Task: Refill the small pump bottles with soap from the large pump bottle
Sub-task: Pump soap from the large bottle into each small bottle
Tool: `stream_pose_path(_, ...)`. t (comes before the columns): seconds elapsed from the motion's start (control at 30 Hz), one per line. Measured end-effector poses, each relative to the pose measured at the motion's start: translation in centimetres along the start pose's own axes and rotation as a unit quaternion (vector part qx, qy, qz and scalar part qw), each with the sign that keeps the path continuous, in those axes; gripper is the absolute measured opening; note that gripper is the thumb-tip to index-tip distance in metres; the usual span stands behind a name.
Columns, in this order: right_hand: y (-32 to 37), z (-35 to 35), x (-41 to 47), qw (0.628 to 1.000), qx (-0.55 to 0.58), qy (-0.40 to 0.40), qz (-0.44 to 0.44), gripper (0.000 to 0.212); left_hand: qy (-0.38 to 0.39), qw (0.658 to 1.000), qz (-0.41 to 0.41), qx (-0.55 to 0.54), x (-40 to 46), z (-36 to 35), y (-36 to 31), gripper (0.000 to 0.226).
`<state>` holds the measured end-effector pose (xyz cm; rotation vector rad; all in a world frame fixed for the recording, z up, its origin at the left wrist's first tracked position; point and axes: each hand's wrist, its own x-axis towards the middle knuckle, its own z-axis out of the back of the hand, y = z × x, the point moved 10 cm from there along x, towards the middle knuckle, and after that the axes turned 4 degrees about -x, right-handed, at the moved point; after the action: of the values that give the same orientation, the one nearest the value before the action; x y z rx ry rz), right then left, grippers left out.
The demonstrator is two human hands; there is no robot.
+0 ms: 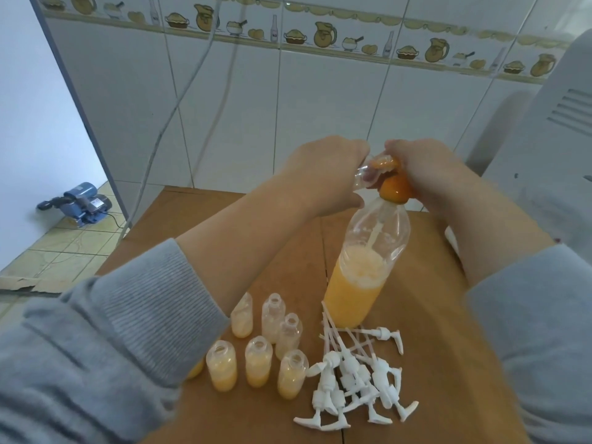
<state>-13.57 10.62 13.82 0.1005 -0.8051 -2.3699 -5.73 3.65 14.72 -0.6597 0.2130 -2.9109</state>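
While the large pump bottle [362, 264] stands upright on the brown table [448, 347], its long axis running straight up to the orange pump head [392, 187], both hands meet at that top. In the head view, the left hand [323, 174] grips a clear small bottle [368, 174], tilted, mouth toward the spout; the right hand [419, 169] closes over the pump, the nearer one to press. Six open small bottles [259, 357] wait near the sleeve, white pump tops [358, 376] heaped just beside them.

surface: cardboard sheet [432, 363] | on it: large pump bottle [355, 290], small bottles [256, 357] (uncapped), white pumps [355, 382]
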Motion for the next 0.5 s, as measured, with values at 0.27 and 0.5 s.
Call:
stream_pose_path(0.27, -1.1, 0.2, 0.1, 0.989, 0.134, -0.021, -0.052, 0.026, -0.023, 1.000, 0.012, -0.006, 0.2, -0.1, 0.1, 0.039)
stream_pose_path(0.5, -1.4, 0.1, 0.1, 0.989, 0.136, -0.019, -0.059, 0.028, -0.012, 1.000, 0.007, 0.004, 0.1, -0.1, 0.3, 0.044)
